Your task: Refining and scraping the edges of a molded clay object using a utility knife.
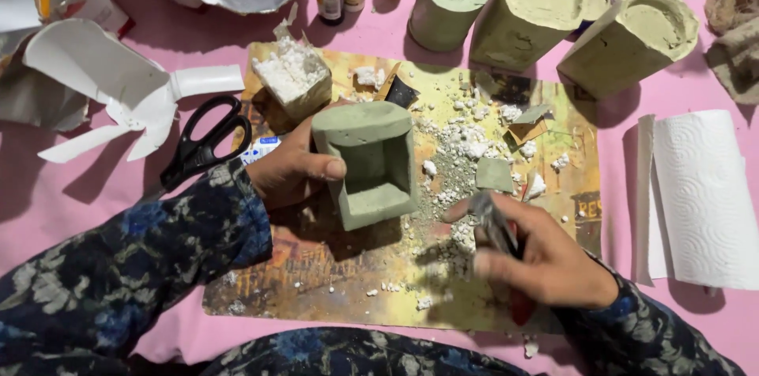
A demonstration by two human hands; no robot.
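Two hands work: left grip [288, 170] pinching green square pot [368, 162], right grip [545, 257] clasping metal tool [492, 222] beside it.

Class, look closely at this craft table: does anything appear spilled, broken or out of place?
Yes. White crumbs and powder are scattered across the printed board, beside the hollow green block in the left hand. Torn white card pieces lie near the scissors.

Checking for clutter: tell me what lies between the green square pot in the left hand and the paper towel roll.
In the head view, between the green pot and the paper towel roll lie white crumbs and a flat green shard on the board.
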